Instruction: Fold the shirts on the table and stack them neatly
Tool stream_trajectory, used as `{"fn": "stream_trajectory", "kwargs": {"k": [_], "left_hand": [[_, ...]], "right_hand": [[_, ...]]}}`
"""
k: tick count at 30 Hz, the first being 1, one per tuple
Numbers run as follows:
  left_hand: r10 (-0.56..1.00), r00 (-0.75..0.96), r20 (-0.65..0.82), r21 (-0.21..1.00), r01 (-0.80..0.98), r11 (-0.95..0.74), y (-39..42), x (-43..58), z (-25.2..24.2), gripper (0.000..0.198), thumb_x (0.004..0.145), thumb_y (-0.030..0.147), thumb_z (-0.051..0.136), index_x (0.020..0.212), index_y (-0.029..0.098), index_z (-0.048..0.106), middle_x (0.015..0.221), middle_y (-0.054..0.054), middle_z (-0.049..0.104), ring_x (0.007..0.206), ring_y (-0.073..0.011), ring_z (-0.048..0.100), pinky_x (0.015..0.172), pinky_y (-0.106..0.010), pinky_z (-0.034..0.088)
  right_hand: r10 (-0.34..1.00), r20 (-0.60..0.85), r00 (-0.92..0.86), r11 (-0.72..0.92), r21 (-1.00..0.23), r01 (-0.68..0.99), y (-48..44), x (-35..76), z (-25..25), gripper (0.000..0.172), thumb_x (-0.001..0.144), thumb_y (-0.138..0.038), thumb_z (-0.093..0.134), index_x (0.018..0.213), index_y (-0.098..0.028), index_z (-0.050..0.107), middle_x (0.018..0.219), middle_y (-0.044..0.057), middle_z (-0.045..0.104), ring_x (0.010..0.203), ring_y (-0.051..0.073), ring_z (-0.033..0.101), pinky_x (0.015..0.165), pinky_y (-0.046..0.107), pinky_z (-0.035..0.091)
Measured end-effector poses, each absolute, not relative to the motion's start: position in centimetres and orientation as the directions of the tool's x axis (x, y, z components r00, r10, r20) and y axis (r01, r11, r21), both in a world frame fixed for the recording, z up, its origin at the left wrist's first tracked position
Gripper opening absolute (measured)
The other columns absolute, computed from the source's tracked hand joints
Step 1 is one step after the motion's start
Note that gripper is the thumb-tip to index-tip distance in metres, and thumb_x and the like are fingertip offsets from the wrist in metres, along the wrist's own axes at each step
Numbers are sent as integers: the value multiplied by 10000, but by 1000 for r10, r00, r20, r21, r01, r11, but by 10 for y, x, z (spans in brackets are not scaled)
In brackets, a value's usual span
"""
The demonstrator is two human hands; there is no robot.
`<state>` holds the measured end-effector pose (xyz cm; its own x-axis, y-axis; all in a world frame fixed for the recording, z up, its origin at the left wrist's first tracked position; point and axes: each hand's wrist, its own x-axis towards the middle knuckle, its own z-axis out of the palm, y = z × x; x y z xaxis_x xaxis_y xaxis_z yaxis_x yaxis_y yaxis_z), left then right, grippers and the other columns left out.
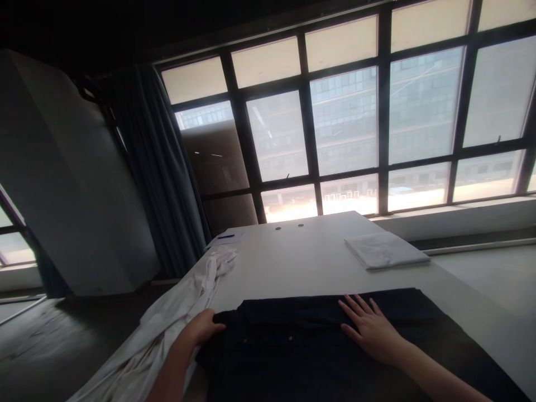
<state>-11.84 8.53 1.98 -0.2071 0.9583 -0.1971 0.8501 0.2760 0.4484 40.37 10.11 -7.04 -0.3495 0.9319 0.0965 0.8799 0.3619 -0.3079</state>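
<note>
A dark navy garment (318,357) with small light buttons down it lies spread over the near part of the white table (285,262). At its left edge, by a narrow corner, my left hand (204,326) pinches the cloth between thumb and fingers. Flat on the upper right part of the garment rests my right hand (371,329), palm down and fingers spread. The garment's lower part runs out of view at the bottom.
Crumpled white cloth (184,307) hangs along the table's left edge. A folded white cloth (385,250) lies at the right. A blue pen (226,237) sits on paper at the far left corner. Beyond stand large windows (343,117) and a blue curtain (154,162).
</note>
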Motion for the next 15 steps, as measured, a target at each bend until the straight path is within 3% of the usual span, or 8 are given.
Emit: {"fn": "stream_trajectory", "kwargs": {"k": [3,6,9,12,15], "left_hand": [[939,-189,-286,491,813,313,83,-123,26,367,605,528,716,770,213,626,809,-75,727,950,-378,692,792,-435,543],[900,-144,-412,582,718,381,80,-120,30,434,685,580,658,954,240,658,903,-73,758,881,-337,723,670,-421,570],[888,-66,-456,632,678,375,77,-114,32,476,646,557,722,1008,251,673,961,-76,766,892,-337,726,690,-429,581],[921,-45,-386,605,741,290,75,-109,34,387,537,435,804,837,215,697,844,-67,760,877,-340,720,743,-402,581],[950,-83,-302,590,766,254,74,-108,39,288,506,351,794,727,208,678,727,-42,734,798,-339,719,696,-392,577]], "right_hand": [[930,96,-355,368,-284,886,89,394,-56,609,948,-581,431,1477,-286,498,1581,116,398,1461,408,312,1163,663,174],[847,104,-521,522,-349,779,70,377,-35,588,917,-506,518,1459,-279,521,1551,109,456,1419,368,397,1172,574,247],[764,115,-635,614,-433,660,53,352,-17,714,848,-499,625,1504,-274,456,1579,97,416,1446,366,350,1203,545,206],[730,72,-680,631,-454,629,49,325,-8,880,770,-509,714,1539,-223,397,1616,146,323,1481,422,252,1209,608,107],[698,96,-710,651,-497,574,55,300,-10,968,787,-645,663,1574,-203,311,1655,152,191,1509,409,170,1219,590,80]]}}
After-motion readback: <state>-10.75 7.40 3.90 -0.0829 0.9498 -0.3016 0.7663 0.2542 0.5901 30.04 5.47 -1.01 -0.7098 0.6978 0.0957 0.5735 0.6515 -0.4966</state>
